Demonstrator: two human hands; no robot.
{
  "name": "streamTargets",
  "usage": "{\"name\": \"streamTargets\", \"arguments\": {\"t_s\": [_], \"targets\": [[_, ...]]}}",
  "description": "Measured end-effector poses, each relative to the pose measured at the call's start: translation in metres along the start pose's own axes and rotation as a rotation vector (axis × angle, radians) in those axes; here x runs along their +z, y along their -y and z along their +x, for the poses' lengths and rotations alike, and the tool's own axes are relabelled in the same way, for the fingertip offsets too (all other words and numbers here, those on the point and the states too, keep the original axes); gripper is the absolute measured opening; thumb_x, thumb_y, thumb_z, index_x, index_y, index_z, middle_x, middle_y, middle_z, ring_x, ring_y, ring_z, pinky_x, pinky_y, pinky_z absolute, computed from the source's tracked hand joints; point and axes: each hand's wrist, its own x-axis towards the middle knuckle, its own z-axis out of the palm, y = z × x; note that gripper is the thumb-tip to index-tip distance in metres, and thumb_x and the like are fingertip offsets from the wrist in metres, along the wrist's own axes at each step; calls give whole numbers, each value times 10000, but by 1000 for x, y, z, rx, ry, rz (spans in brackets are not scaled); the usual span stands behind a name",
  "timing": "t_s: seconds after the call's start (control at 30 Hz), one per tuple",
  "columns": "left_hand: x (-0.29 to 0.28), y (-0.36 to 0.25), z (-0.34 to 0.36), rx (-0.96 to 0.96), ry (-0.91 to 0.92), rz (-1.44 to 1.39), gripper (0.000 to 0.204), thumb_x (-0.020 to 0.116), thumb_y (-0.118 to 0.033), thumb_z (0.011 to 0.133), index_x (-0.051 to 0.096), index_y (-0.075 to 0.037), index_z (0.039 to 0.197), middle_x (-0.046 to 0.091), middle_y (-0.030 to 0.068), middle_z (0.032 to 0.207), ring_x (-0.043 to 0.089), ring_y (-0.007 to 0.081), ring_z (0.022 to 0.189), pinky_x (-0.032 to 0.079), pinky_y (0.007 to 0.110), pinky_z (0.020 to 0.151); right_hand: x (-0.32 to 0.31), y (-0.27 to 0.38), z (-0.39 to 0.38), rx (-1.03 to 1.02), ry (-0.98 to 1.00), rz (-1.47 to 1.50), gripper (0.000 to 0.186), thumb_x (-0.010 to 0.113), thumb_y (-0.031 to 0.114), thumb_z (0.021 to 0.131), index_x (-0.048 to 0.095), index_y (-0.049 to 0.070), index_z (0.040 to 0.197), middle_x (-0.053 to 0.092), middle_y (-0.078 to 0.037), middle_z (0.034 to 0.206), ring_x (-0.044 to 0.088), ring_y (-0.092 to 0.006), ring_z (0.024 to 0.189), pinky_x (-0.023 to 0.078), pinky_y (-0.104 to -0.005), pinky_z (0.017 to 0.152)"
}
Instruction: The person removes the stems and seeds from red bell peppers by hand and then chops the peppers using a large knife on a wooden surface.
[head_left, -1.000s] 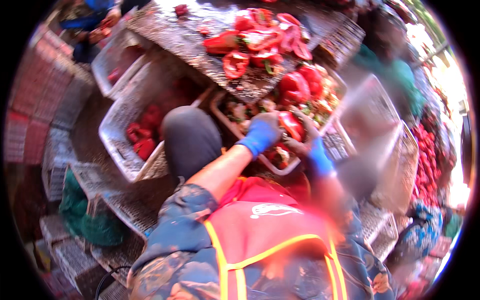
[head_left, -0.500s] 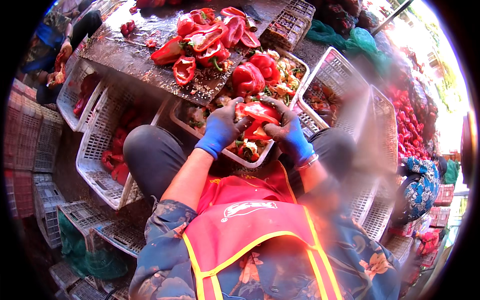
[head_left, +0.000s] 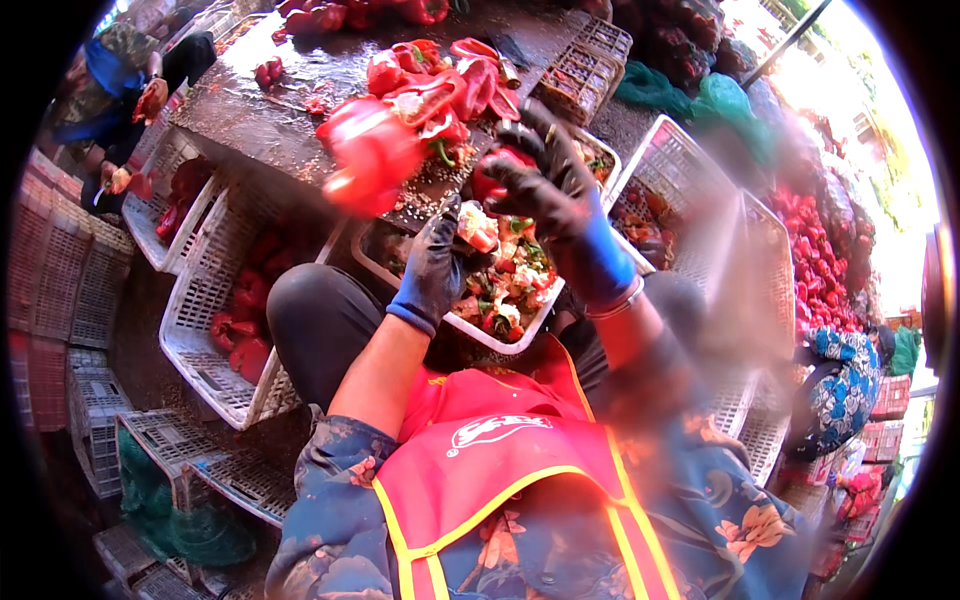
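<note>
My left hand (head_left: 430,262), in a dark glove with a blue cuff, is closed on a pale pepper core (head_left: 477,226) above a white crate (head_left: 535,325) of seedy cores and stems. My right hand (head_left: 545,190), gloved alike, has its fingers spread and curved over a red pepper (head_left: 497,170), partly hidden behind them. A motion-blurred red pepper piece (head_left: 372,158) is in the air or landing at the front of a dark, seed-strewn board (head_left: 235,110), beside a pile of split peppers (head_left: 470,80).
Plastic crates (head_left: 205,350) with peppers stand left and right (head_left: 750,240) of my knees, and stacked crates (head_left: 60,260) line the far left. A co-worker (head_left: 115,80) works at upper left; another person in patterned blue (head_left: 840,385) is at right. Bagged peppers (head_left: 815,250) are heaped at right.
The red pepper that both hands held over the crate has left them; a blurred piece shows at the board. My right hand has moved up and opened; my left now grips a pale core.
</note>
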Motion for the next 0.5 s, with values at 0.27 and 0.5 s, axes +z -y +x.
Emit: {"name": "streamTargets", "arguments": {"t_s": [0.27,0.5], "targets": [[33,1,-21,396,50,723,404,568,-322,1063,603,-15,1323,654,60,1247,596,139,1153,457,301,1035,-27,-56,-35,387,-38,-42,456,737,88,936,565,32,1356,695,-10,1098,659,-79,850,526,-214,692],[29,11,-18,360,133,690,443,603,-381,1041,626,-12,1284,636,57,1227,596,148,1146,474,310,1011,-34,-65,-48,501,-165,9,264,761,131,921,666,30,1145,654,8,804,530,-58,565,385,-240,488]]}}
